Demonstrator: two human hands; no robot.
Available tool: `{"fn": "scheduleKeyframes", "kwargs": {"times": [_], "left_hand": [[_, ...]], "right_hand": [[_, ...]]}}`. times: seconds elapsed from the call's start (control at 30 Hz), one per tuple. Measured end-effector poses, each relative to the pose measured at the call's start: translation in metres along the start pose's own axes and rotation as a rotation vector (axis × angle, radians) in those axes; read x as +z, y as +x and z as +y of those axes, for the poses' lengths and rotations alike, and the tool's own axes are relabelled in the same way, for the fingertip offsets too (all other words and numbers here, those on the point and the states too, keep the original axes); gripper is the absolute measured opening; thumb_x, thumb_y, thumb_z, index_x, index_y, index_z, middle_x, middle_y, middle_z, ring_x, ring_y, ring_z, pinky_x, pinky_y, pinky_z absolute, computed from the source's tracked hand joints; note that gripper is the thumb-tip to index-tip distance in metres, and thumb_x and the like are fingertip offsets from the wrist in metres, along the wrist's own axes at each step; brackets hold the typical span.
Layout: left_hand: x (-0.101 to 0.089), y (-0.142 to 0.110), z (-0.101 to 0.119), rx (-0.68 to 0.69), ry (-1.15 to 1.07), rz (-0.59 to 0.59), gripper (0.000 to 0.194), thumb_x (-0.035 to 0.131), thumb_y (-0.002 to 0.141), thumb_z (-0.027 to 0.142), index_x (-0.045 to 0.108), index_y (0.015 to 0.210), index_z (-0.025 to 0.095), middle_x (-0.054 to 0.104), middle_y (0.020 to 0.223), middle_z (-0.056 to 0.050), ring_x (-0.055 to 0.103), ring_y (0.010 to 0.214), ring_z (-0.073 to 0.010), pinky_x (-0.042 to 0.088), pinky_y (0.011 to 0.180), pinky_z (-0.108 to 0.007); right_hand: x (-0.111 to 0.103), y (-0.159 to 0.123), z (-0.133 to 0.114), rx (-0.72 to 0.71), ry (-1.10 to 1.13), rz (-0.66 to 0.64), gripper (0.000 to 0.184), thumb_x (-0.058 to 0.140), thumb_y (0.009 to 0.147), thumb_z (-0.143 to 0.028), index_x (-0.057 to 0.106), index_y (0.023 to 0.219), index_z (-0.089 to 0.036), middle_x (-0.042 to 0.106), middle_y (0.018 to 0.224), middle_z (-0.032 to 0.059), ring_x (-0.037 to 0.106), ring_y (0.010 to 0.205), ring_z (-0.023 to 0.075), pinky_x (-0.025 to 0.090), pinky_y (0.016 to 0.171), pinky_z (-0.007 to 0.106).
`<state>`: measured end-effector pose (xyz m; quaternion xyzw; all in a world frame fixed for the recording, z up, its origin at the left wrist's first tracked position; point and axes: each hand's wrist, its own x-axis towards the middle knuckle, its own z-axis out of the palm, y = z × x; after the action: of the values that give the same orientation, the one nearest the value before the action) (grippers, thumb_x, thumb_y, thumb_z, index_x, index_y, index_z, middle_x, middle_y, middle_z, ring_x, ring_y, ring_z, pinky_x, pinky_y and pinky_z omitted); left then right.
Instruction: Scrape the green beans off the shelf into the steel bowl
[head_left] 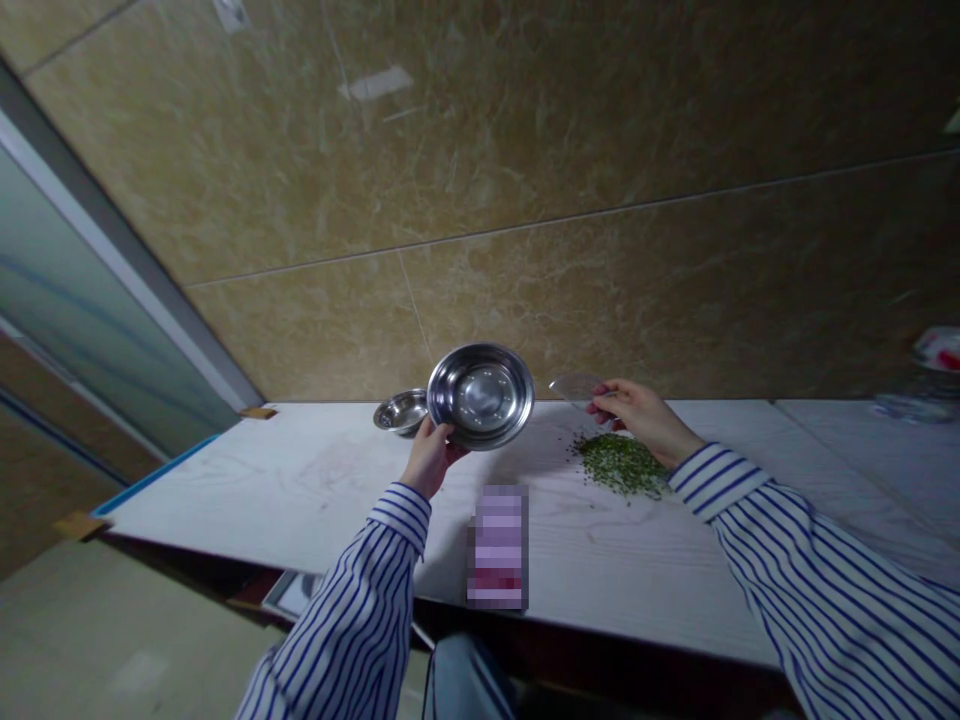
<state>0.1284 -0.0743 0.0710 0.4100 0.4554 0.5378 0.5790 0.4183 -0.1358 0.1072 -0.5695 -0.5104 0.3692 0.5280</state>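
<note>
My left hand (431,456) is closed on the near rim of a shiny steel bowl (484,398), thumb on the inside edge. The bowl is tipped towards me above the table, and no contents show in it. My right hand (637,415) pinches a thin, clear, curved piece (576,388) that looks like plastic; its exact kind is hard to tell. Just below that hand, a loose pile of small green beans (621,464) lies spread on the table. Behind the held bowl stands a second steel bowl (401,411), partly hidden.
The white table (337,510) runs along a tiled wall (525,250). A blurred-out rectangular object (498,548) lies at its front edge. At the far right are clear plastic items (919,407) and a container with something red (939,350). Below the front edge is an open drawer (292,592).
</note>
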Motion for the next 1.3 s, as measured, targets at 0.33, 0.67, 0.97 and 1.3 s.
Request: {"fn": "scheduleKeyframes", "kwargs": {"times": [0.33, 0.67, 0.97, 1.3], "left_hand": [[0.029, -0.063, 0.008, -0.045, -0.105, -0.072, 0.030, 0.054, 0.087, 0.032, 0.056, 0.111, 0.015, 0.062, 0.102, -0.006, 0.061, 0.080, -0.0161, 0.053, 0.068, -0.035], [0.047, -0.125, -0.005, -0.194, -0.191, -0.087, 0.019, 0.055, 0.082, 0.030, 0.062, 0.090, 0.014, 0.065, 0.067, -0.005, 0.063, 0.062, -0.0164, 0.055, 0.062, -0.032], [0.039, -0.202, -0.044, -0.346, -0.207, -0.112, 0.021, 0.058, 0.081, 0.030, 0.066, 0.093, 0.014, 0.071, 0.076, -0.005, 0.065, 0.067, -0.0173, 0.052, 0.059, -0.027], [0.014, -0.232, -0.091, -0.468, -0.155, -0.412, 0.046, 0.059, 0.081, 0.034, 0.058, 0.125, 0.021, 0.067, 0.118, -0.009, 0.058, 0.112, -0.0279, 0.042, 0.096, -0.039]], "right_hand": [[-0.047, -0.042, -0.007, -0.021, 0.025, 0.086, 0.017, 0.060, 0.073, -0.030, 0.054, 0.084, -0.018, 0.068, 0.080, 0.0060, 0.059, 0.065, 0.0132, 0.040, 0.054, 0.024], [-0.097, -0.079, 0.009, -0.031, 0.024, 0.184, 0.022, 0.063, 0.071, -0.032, 0.056, 0.086, -0.018, 0.069, 0.082, 0.0070, 0.060, 0.067, 0.0138, 0.042, 0.054, 0.023], [-0.114, -0.107, 0.029, -0.009, -0.038, 0.211, 0.024, 0.062, 0.072, -0.034, 0.055, 0.088, -0.018, 0.069, 0.081, 0.0083, 0.060, 0.065, 0.0143, 0.043, 0.054, 0.024], [-0.120, -0.111, 0.048, 0.030, -0.160, 0.241, 0.022, 0.063, 0.073, -0.033, 0.057, 0.088, -0.018, 0.071, 0.080, 0.0081, 0.062, 0.065, 0.0148, 0.042, 0.052, 0.023]]}}
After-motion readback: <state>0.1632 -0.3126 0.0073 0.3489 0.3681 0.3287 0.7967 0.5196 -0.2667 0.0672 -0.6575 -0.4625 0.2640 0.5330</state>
